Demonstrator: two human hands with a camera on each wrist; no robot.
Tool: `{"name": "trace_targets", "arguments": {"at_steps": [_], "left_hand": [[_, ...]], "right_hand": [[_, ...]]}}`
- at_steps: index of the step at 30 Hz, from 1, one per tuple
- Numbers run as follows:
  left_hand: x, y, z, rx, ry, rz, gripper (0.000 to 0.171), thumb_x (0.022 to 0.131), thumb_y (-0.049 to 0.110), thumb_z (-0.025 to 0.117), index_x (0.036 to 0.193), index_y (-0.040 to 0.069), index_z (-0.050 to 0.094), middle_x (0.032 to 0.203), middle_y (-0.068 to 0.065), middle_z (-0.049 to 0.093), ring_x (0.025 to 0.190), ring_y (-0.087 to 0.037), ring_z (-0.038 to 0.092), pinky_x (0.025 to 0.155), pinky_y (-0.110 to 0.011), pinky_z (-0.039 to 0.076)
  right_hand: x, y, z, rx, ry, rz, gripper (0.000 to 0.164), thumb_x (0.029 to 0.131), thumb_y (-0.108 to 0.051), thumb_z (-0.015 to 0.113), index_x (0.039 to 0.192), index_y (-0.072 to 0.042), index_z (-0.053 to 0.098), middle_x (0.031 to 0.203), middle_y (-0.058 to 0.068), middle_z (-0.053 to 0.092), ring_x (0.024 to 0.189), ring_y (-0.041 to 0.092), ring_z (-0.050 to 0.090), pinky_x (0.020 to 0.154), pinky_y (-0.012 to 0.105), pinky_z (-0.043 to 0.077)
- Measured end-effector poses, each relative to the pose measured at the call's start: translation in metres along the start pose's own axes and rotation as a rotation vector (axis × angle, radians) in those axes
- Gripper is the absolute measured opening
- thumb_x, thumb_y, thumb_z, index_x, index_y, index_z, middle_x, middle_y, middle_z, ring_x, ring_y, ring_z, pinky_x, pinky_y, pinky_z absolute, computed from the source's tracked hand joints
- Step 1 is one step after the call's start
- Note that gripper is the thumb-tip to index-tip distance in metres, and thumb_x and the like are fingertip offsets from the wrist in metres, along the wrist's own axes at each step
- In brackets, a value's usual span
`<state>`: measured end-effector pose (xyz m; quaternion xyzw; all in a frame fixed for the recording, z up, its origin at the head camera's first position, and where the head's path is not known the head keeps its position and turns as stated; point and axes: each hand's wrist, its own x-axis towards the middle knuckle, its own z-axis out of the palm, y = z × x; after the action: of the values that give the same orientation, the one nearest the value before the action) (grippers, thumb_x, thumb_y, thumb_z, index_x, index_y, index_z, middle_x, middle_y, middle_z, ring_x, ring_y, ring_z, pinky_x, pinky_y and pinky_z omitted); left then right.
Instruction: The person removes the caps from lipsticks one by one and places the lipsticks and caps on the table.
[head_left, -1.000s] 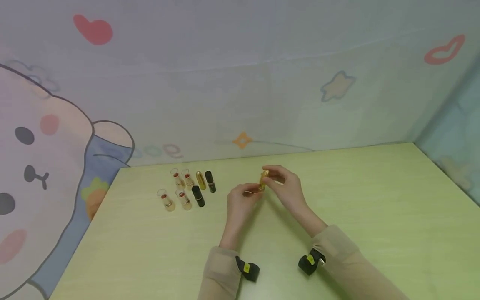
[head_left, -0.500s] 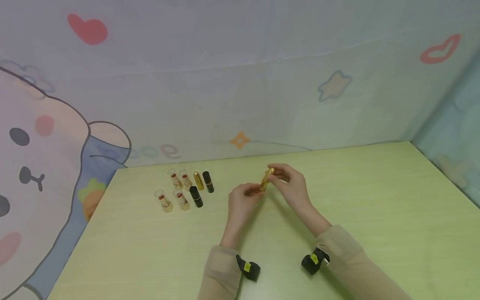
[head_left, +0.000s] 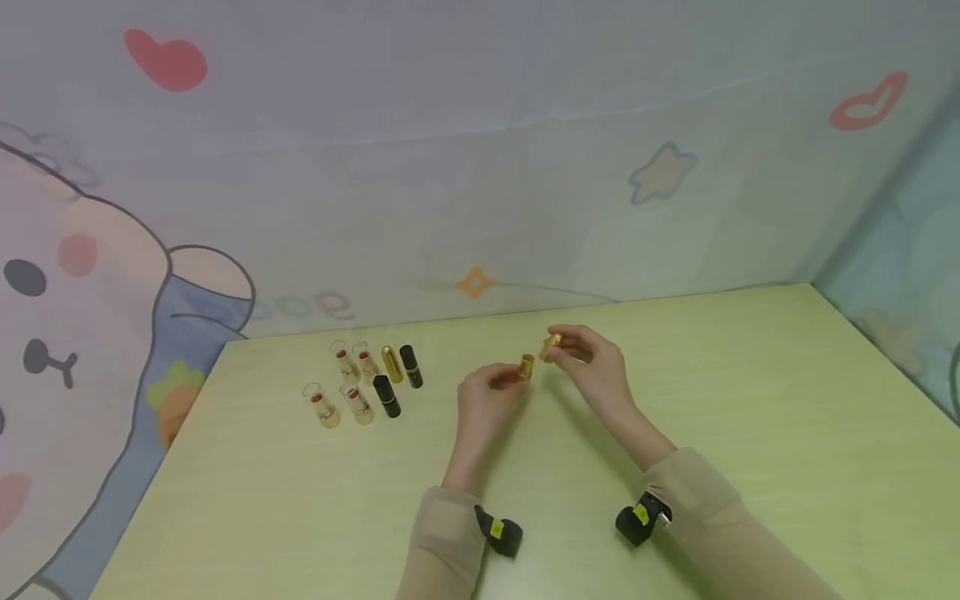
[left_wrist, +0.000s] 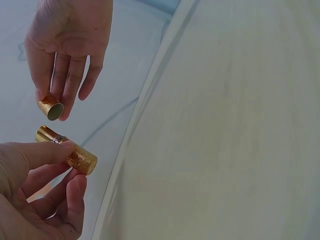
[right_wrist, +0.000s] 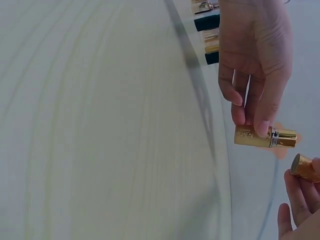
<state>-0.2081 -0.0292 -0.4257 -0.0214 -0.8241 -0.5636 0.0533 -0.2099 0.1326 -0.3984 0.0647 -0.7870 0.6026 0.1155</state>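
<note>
My left hand (head_left: 482, 406) pinches the gold base of a lipstick (left_wrist: 82, 159) between thumb and fingers, above the table. In the head view its open end points up. The right hand (head_left: 597, 372) holds the matching gold lipstick cap (left_wrist: 50, 106) by its rounded end, a short gap away to the right. The cap's hollow mouth shows in the left wrist view, facing the base. From the right wrist, the base (right_wrist: 252, 136) shows a silvery ring around its middle, with the cap (right_wrist: 303, 167) just apart from it.
On the left of the pale green table (head_left: 270, 483) stand several lipsticks with clear caps (head_left: 358, 403), a gold bullet-shaped lipstick (head_left: 392, 364) and two black lipsticks (head_left: 387, 397). A printed cloth (head_left: 420, 192) hangs behind the table's back edge.
The cap has come off the lipstick base. My right hand has moved up and right with the cap, while the left hand stays nearly in place holding the base.
</note>
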Motion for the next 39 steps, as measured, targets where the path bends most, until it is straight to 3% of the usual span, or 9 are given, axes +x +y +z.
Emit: {"name": "trace_targets", "arguments": {"at_steps": [12, 17, 20, 22, 29, 39], "left_hand": [[0.007, 0.0, 0.012, -0.019, 0.013, -0.005, 0.019, 0.078, 0.007, 0.076, 0.097, 0.007, 0.074, 0.091, -0.009, 0.075, 0.076, -0.013, 0.066, 0.071, -0.021, 0.053], [0.008, 0.0, 0.014, -0.002, 0.008, 0.015, 0.019, 0.078, 0.008, 0.077, 0.097, 0.007, 0.074, 0.09, -0.008, 0.075, 0.076, -0.012, 0.066, 0.071, -0.021, 0.053], [0.01, 0.001, 0.016, 0.002, 0.005, 0.024, 0.019, 0.078, 0.009, 0.077, 0.097, 0.007, 0.074, 0.09, -0.007, 0.075, 0.075, -0.012, 0.066, 0.071, -0.022, 0.053], [0.012, 0.001, 0.018, 0.001, 0.005, 0.021, 0.019, 0.078, 0.009, 0.077, 0.097, 0.007, 0.074, 0.089, -0.007, 0.075, 0.074, -0.011, 0.065, 0.071, -0.022, 0.052], [0.016, 0.002, 0.022, -0.009, -0.01, 0.006, 0.019, 0.077, 0.009, 0.077, 0.096, 0.008, 0.074, 0.09, -0.007, 0.075, 0.076, -0.011, 0.066, 0.073, -0.022, 0.053], [0.02, 0.002, 0.024, -0.017, -0.032, -0.017, 0.02, 0.076, 0.007, 0.077, 0.095, 0.006, 0.073, 0.089, -0.009, 0.075, 0.074, -0.011, 0.065, 0.071, -0.021, 0.053]], "right_hand": [[-0.003, 0.009, -0.01, -0.085, -0.01, 0.04, 0.029, 0.089, -0.005, 0.065, 0.118, 0.002, 0.062, 0.11, 0.022, 0.067, 0.097, 0.021, 0.066, 0.081, 0.008, 0.048], [-0.004, 0.014, -0.015, -0.159, -0.009, 0.053, 0.029, 0.089, -0.003, 0.064, 0.117, 0.003, 0.062, 0.112, 0.022, 0.067, 0.103, 0.032, 0.065, 0.09, 0.026, 0.053], [-0.004, 0.016, -0.017, -0.176, -0.007, 0.05, 0.029, 0.089, -0.001, 0.064, 0.117, 0.003, 0.062, 0.111, 0.023, 0.067, 0.103, 0.034, 0.065, 0.094, 0.039, 0.052], [-0.003, 0.016, -0.018, -0.175, -0.009, 0.056, 0.028, 0.089, -0.001, 0.063, 0.116, 0.004, 0.062, 0.111, 0.023, 0.067, 0.103, 0.034, 0.065, 0.095, 0.043, 0.051], [-0.002, 0.02, -0.017, -0.192, -0.026, 0.103, 0.025, 0.088, -0.002, 0.064, 0.113, 0.003, 0.062, 0.11, 0.023, 0.067, 0.104, 0.034, 0.064, 0.096, 0.044, 0.051], [-0.001, 0.027, -0.018, -0.242, -0.033, 0.092, 0.024, 0.087, 0.0, 0.065, 0.11, 0.004, 0.063, 0.109, 0.023, 0.067, 0.102, 0.035, 0.064, 0.093, 0.045, 0.052]]}}
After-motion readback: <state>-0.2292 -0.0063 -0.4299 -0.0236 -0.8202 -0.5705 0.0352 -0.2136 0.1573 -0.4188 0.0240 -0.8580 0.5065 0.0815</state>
